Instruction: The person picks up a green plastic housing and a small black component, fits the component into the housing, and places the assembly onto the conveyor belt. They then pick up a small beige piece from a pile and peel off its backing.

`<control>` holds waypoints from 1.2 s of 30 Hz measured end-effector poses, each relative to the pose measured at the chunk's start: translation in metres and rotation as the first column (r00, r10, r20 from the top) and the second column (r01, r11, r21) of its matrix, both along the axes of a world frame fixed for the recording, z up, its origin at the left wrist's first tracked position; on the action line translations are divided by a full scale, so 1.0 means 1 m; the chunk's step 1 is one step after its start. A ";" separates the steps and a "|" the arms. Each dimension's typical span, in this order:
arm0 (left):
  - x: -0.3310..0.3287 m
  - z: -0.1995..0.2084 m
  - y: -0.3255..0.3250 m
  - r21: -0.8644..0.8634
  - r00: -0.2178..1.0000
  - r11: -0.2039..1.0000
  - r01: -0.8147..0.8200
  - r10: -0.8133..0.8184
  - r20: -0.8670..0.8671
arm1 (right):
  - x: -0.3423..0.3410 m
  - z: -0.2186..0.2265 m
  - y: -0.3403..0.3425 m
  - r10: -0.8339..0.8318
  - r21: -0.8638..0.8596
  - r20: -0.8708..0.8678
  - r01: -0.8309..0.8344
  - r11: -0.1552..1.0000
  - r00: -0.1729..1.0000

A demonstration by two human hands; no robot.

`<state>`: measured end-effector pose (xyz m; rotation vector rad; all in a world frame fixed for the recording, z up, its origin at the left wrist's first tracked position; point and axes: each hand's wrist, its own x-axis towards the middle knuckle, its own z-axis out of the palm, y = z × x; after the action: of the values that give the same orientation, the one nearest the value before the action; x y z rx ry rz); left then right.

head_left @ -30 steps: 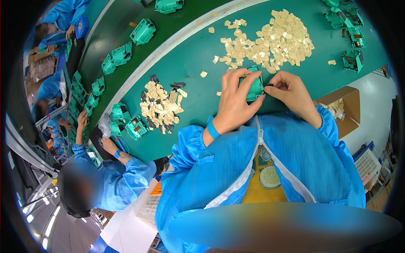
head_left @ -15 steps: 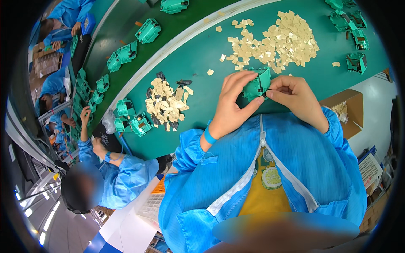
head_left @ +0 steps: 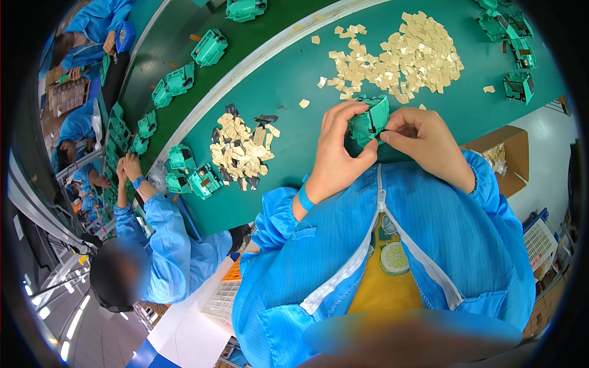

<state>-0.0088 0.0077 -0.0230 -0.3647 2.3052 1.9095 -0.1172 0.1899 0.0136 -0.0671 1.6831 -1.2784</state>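
Note:
A green plastic housing (head_left: 374,115) is tilted up over the near part of the green tabletop. My left hand (head_left: 333,147) is closed around its left side, fingers on the upper edge and thumb at the bottom. At the housing's lower right corner, thumb and fingertips of my right hand (head_left: 428,142) are pinched together. A small dark bit shows there, but I cannot make out what the pinch holds. Just beyond the hands lies a big heap of flat cream pieces (head_left: 423,58). A smaller heap of cream and black pieces (head_left: 236,147) lies to the left.
Several green housings (head_left: 204,182) stand left of the smaller heap, more (head_left: 518,88) at the far right. A belt with housings (head_left: 210,48) runs beyond a pale rail (head_left: 245,66). At left, a co-worker's hands (head_left: 130,167) reach toward it. A cardboard box (head_left: 514,161) stands at right.
The housing in my hands has turned and shifted slightly left, and my right fingertips have moved with it. Housings on the belt have slid a little left and nearer. The co-worker's hands have come together.

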 end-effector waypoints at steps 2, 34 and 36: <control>0.000 0.001 0.001 -0.017 1.000 1.000 -0.007 0.007 0.009 | 0.000 0.001 -0.001 0.006 0.007 0.004 -0.006 1.000 1.000; -0.027 0.031 -0.035 -0.418 0.936 0.856 -0.305 0.188 -0.297 | -0.185 -0.088 -0.117 -0.075 -0.143 -0.290 0.034 0.989 0.954; -0.019 0.024 -0.039 -0.423 0.936 0.846 -0.325 0.224 -0.270 | -0.207 -0.111 -0.150 -0.100 -0.125 -0.297 0.065 0.990 0.950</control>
<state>-0.0283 -0.0313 0.0014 -0.5989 2.9992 1.5349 -0.3246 0.0398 -0.0978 -0.2763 1.8855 -1.4861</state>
